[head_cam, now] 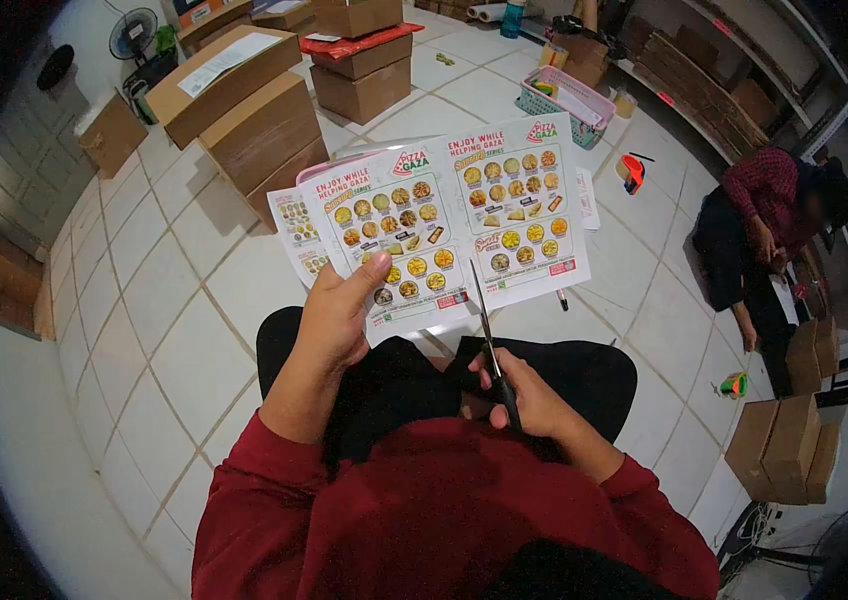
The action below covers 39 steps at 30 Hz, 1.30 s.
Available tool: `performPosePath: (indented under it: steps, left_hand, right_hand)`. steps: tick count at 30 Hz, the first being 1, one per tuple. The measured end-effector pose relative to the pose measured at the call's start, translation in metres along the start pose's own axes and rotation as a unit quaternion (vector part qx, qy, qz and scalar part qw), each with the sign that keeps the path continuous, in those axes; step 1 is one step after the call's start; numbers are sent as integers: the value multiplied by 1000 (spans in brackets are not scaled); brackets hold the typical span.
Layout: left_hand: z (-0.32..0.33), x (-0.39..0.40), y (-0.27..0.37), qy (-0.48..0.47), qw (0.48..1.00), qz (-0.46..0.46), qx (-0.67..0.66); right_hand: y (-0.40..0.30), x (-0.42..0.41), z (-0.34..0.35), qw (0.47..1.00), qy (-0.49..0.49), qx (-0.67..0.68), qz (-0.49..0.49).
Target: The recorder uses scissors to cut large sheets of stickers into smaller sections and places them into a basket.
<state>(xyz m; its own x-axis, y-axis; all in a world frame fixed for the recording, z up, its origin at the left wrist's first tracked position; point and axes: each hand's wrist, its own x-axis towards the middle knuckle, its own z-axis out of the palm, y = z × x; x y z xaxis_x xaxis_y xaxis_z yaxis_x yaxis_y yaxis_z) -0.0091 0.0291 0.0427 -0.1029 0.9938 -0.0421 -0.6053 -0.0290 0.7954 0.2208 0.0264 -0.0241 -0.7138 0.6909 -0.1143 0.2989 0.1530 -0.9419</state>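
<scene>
My left hand (337,315) grips a printed menu sheet (409,296) with its thumb on top, near the lower left part. The sheet shows two side-by-side panels of food pictures, with a cut running up between them from the bottom edge. My right hand (525,390) holds scissors (495,360) with black handles, the blades pointing up into that cut between the panels. Other printed sheets (290,225) lie beneath and to the left, over what looks like a pink-rimmed tray, mostly hidden. A marker (562,300) lies on the floor to the right of my knees.
Cardboard boxes (266,127) stand in stacks at the upper left. Ahead are a pink and green basket (604,112) and an orange tape dispenser (631,174). Another person (761,225) sits at the right near shelves, with more boxes (788,450) lower right.
</scene>
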Motion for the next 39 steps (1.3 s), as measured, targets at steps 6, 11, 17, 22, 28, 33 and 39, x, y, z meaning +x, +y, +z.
performPosePath:
  steps: [6, 11, 17, 22, 28, 33, 39]
  left_hand:
    - [-6, 2, 0, 3, 1000, -3, -2]
    - [-16, 3, 1, -11, 1000, 2, -9]
    - [-19, 3, 2, -7, 1000, 7, -5]
    - [-14, 1, 3, -4, 1000, 14, -6]
    - [-3, -2, 12, -22, 1000, 10, 10]
    - [5, -8, 14, -11, 998, 0, 56]
    - [16, -10, 22, -31, 996, 31, 79]
  right_hand:
    - [2, 5, 4, 1000, 2, 5, 2]
    - [2, 10, 11, 1000, 19, -14, 5]
    - [-4, 14, 14, 999, 35, -3, 27]
    - [-10, 10, 14, 996, 86, -12, 9]
    - [-12, 11, 14, 992, 95, 71, 38]
    - [-23, 17, 6, 994, 93, 63, 2]
    - [-29, 17, 0, 991, 131, 12, -40]
